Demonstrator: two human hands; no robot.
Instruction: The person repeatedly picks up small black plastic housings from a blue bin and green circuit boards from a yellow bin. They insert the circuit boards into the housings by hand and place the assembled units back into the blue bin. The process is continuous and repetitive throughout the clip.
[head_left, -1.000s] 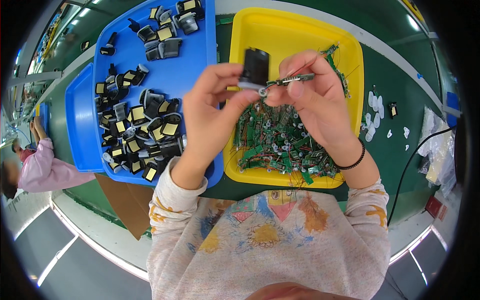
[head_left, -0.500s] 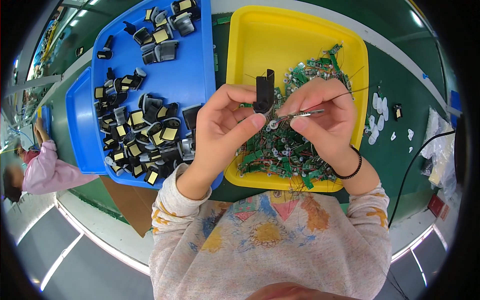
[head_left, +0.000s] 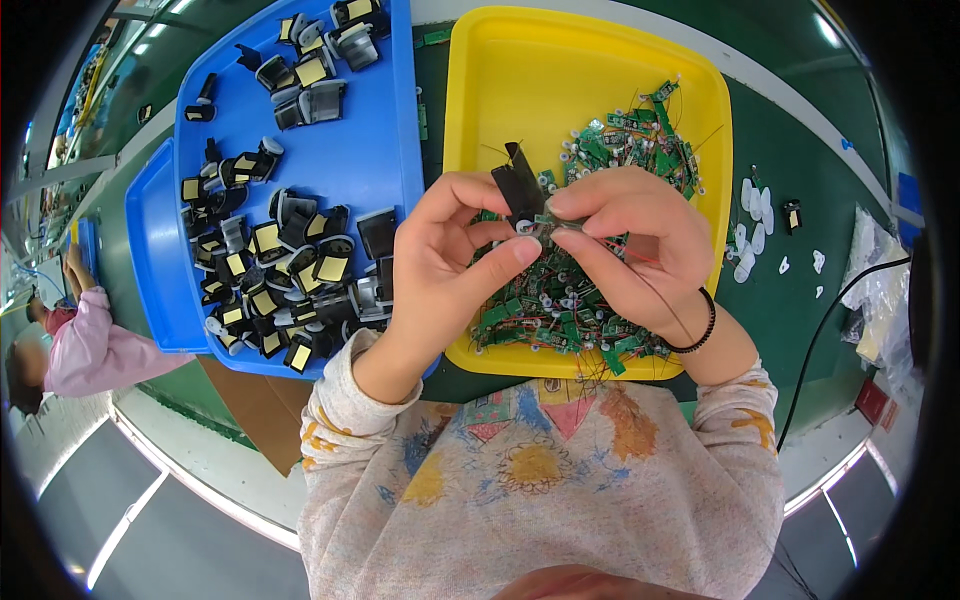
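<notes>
A black plastic housing [head_left: 517, 187] is pinched between the thumb and fingers of my left hand [head_left: 450, 255], tilted with its long part pointing away from me. My right hand [head_left: 645, 240] has its thumb and forefinger closed on a small circuit board [head_left: 545, 222], at the near end of the housing. Red and dark wires [head_left: 640, 255] trail from that board across the right palm. A small round white part [head_left: 524, 227] shows by the left thumb tip. Fingers hide how far the board sits inside the housing. Both hands are above a yellow tray [head_left: 490, 60] heaped with wired green boards [head_left: 560, 310].
To the left, a blue tray [head_left: 370, 150] holds many black housings with pale yellow pads [head_left: 265, 240]. White oval pieces [head_left: 757, 205] and a black part [head_left: 793, 214] lie right of the yellow tray. A black cable [head_left: 820, 340] and clear plastic bags [head_left: 875, 290] lie farther right. A person in pink [head_left: 100, 335] sits far left.
My right hand has moved the board left against the housing. The housing has tipped to the left, and the wires now hang toward my right wrist.
</notes>
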